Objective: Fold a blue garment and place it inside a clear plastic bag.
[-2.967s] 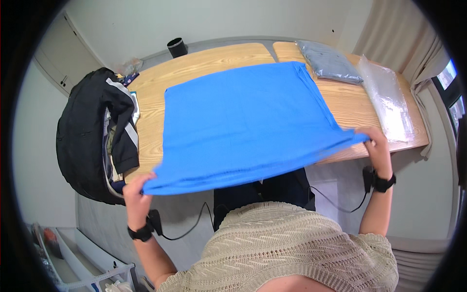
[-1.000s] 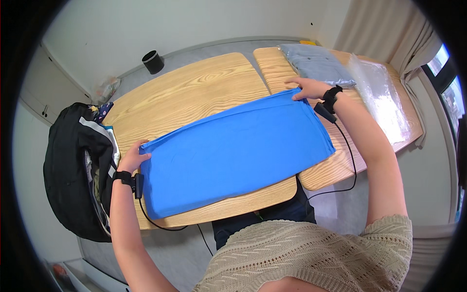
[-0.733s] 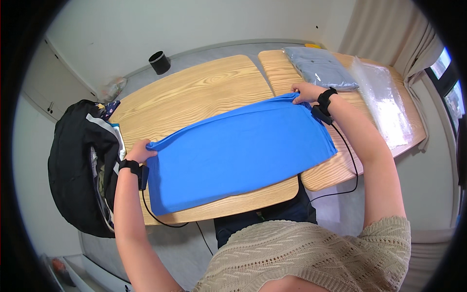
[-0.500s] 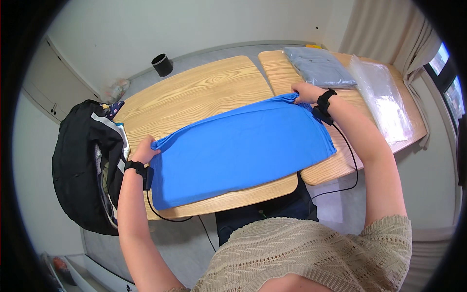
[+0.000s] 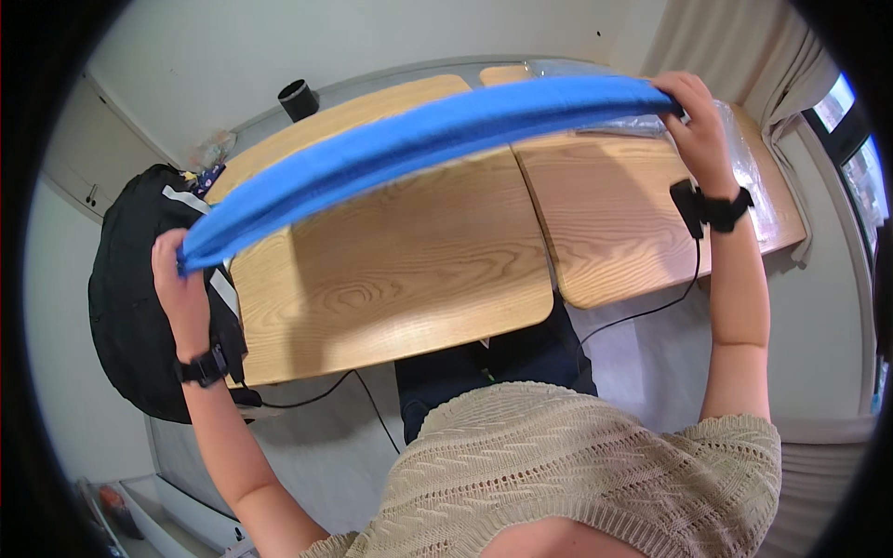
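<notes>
A folded piece of bright blue cloth [image 5: 419, 135] is stretched in the air above the tables, seen nearly edge-on as a long curved band, a little blurred. My left hand [image 5: 181, 284] grips its left end, in front of the black bag. At the other end my right hand [image 5: 696, 126] has its fingers closed round the cloth's corner. Both wrists carry black straps with small black devices. What kind of cloth item this is cannot be made out.
Two wooden tables [image 5: 409, 288] stand side by side with a narrow gap. A bulging black bag [image 5: 130, 307] is at the left. Clear plastic packaging [image 5: 758, 186] lies at the right, partly behind my arm. Beyond the tables is a black bin [image 5: 299, 100]. Black cables [image 5: 642, 312] hang from my wrists.
Both hands have lifted the blue cloth off the table, up and away, and moved farther apart. The cloth has gone from lying flat to a taut raised band, now partly covering the grey packaged garment.
</notes>
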`<state>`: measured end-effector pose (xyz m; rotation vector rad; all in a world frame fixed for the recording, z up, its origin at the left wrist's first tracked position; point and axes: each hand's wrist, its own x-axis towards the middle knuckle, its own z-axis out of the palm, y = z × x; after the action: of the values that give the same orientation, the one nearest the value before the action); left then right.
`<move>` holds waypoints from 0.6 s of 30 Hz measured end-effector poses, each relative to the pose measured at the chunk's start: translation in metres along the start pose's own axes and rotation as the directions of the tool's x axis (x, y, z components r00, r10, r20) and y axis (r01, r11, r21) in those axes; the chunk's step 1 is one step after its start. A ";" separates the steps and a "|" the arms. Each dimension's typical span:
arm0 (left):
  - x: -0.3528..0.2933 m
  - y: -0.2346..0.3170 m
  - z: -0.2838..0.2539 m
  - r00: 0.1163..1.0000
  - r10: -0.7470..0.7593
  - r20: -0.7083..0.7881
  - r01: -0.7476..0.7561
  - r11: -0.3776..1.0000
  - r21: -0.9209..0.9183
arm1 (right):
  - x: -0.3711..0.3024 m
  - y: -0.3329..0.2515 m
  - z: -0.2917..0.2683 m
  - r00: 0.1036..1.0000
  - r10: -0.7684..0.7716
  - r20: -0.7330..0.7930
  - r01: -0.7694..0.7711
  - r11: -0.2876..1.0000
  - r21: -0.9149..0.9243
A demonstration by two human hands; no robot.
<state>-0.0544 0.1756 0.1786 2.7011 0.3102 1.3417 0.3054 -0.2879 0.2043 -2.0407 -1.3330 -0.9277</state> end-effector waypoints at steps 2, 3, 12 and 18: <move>-0.038 0.007 0.001 0.999 0.013 0.033 -0.013 1.000 0.027 | -0.033 -0.015 -0.003 0.992 0.121 0.046 -0.124 0.991 0.058; -0.062 0.006 0.006 0.991 -0.032 0.129 0.030 0.999 0.017 | -0.053 -0.020 0.001 0.983 0.165 0.074 -0.172 0.980 0.098; -0.163 0.069 0.029 0.868 -0.276 0.413 0.354 0.927 -0.125 | -0.174 -0.058 0.019 0.813 0.447 0.372 -0.520 0.846 0.121; -0.149 0.098 0.060 0.831 -0.143 0.537 0.246 0.961 -0.124 | -0.153 -0.099 0.060 0.844 0.319 0.430 -0.375 0.926 0.049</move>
<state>-0.0810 0.0455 0.0454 2.6471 0.3658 0.5089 0.1866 -0.2930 0.0540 -2.3511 -1.1216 -0.2395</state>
